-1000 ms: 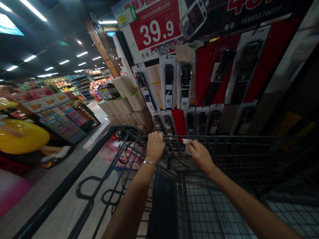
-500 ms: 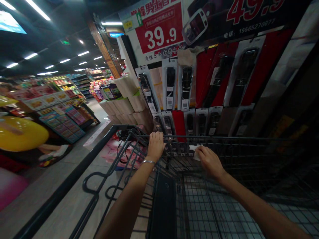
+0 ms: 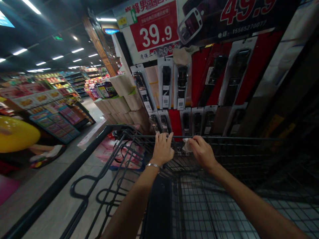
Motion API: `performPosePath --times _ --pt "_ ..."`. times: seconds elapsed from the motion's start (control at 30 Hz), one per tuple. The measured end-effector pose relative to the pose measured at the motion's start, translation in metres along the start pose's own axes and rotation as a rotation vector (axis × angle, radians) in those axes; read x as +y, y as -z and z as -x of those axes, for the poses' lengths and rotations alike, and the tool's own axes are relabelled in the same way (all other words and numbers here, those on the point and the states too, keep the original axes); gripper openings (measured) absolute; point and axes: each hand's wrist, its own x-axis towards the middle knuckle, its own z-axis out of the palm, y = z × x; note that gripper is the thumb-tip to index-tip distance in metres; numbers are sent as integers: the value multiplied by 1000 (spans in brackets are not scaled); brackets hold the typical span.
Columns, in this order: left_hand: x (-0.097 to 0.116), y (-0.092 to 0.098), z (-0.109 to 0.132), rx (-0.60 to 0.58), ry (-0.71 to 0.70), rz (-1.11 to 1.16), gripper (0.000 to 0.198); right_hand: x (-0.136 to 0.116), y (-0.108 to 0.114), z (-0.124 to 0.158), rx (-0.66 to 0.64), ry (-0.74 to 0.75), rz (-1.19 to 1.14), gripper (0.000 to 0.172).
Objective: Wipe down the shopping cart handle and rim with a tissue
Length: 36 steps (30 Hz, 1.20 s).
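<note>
My left hand (image 3: 162, 148) rests at the shopping cart's far side rim (image 3: 224, 137), its fingers reaching over the bar and slightly apart. A metal bracelet (image 3: 153, 165) circles that wrist. In my right hand (image 3: 202, 151), the fingertips pinch a crumpled white tissue (image 3: 186, 146) against the same rim, just right of the left hand. Below both hands lies the cart's wire basket (image 3: 196, 199), with a dark panel (image 3: 160, 205) at its left end. The thumb side of the right hand is partly hidden.
Packaged belts (image 3: 165, 83) hang on a rack right behind the rim, under a price sign (image 3: 154, 36). The cart handle (image 3: 62, 179) runs along the left. Pink packages (image 3: 119, 152) and stacked paper rolls (image 3: 122, 103) stand beyond it. At far left are a yellow rounded object (image 3: 18, 134) and a person's leg (image 3: 42, 149).
My left hand has slid right along the rim, and its fingers have loosened and spread. The right hand with the tissue has shifted slightly left, so the hands are closer together.
</note>
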Motion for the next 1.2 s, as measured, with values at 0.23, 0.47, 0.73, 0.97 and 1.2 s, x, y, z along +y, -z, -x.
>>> performPosePath --times 0.23,0.47,0.73,0.97,1.2 --pt "19 -3 -9 44 170 -26 55 -1 2 6 -117 34 119 21" --pt "23 -2 -12 28 201 -90 51 -3 5 3 -221 -7 197 23" --pt "23 -5 -11 38 197 -88 53 5 7 8 -227 66 164 20" --pt "23 -5 -10 14 208 -74 55 23 6 38 -267 123 157 21" --pt "26 -4 -9 -6 212 -76 53 27 26 41 -141 222 82 27"
